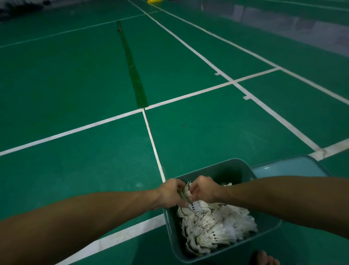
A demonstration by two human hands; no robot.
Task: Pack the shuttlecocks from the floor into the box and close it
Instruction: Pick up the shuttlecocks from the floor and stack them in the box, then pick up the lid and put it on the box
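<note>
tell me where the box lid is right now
In the head view, the lid lies on the green floor at lower right, just beyond the box, behind the right forearm.

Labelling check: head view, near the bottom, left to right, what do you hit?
Left hand → shuttlecock pinched between both hands → right hand → lid on the floor beside the box.

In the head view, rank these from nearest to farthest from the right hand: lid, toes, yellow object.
From the right hand:
1. Lid, on the floor just right of the box.
2. Toes, at the bottom edge.
3. Yellow object, far up the court.
</note>
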